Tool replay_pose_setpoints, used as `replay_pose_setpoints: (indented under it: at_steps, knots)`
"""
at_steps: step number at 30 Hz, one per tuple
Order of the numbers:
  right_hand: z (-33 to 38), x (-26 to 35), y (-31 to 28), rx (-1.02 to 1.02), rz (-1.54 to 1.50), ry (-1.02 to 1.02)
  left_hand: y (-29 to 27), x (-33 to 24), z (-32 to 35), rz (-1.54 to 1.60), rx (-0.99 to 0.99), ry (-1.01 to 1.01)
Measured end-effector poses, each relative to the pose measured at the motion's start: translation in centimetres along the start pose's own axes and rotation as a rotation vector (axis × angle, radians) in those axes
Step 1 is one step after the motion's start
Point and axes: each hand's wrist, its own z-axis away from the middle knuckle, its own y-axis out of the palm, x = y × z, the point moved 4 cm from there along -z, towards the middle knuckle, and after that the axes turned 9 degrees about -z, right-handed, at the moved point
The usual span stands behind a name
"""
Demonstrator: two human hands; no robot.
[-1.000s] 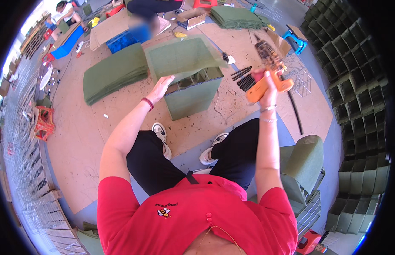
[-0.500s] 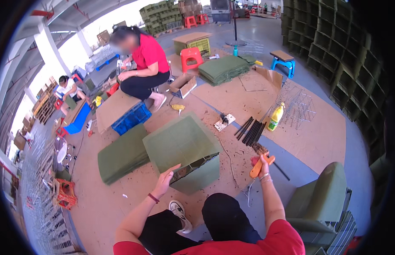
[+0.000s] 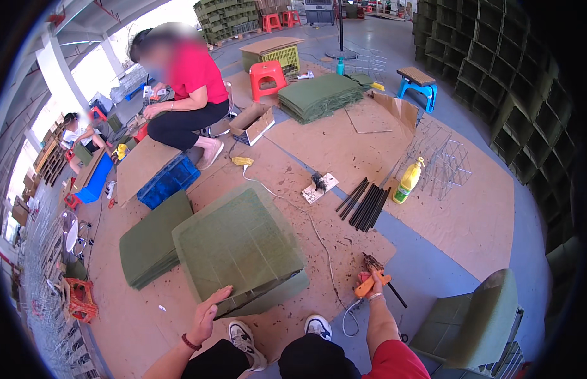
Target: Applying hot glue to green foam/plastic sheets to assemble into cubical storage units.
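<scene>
My right hand [image 3: 373,285] grips an orange hot glue gun [image 3: 364,290] by its handle; its dirty nozzle end points away from me. A black stick shows just beyond that hand. The fingers of my left hand [image 3: 207,314] are stretched out at the near edge of a green fabric-covered box [image 3: 239,237]; whether they press on it I cannot tell. A dark gap shows under the box's top panel on the near side. Left of it lies a stack of green sheets [image 3: 155,239].
Black glue sticks [image 3: 369,210], a yellow bottle [image 3: 408,181] and a stained white board [image 3: 319,188] lie or stand ahead. Another green piece [image 3: 473,316] stands at right. A co-worker [image 3: 192,82] in red sits beyond a blue crate [image 3: 169,180]. The glue gun's cord crosses the cardboard.
The glue gun has come nearer to me in my right hand. The green box appears turned, with my left hand still at its near edge. The whole view has shifted.
</scene>
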Motion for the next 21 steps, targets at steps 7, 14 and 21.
replay_pose_setpoints:
  at_steps: [7, 14, 21]
  knots:
    - [1.2, -0.3, -4.2, -0.084, 0.077, -0.023, 0.4, -0.6, 0.2, -0.067, 0.006, -0.030]
    - [2.6, 9.5, -0.1, -0.384, 1.356, -0.410, -0.1, -0.6, -1.9, -0.060, 0.043, 0.075]
    - [13.5, 2.1, 32.7, 0.264, 0.821, -0.007, 0.2, 0.2, -0.6, -0.083, 0.009, 0.073]
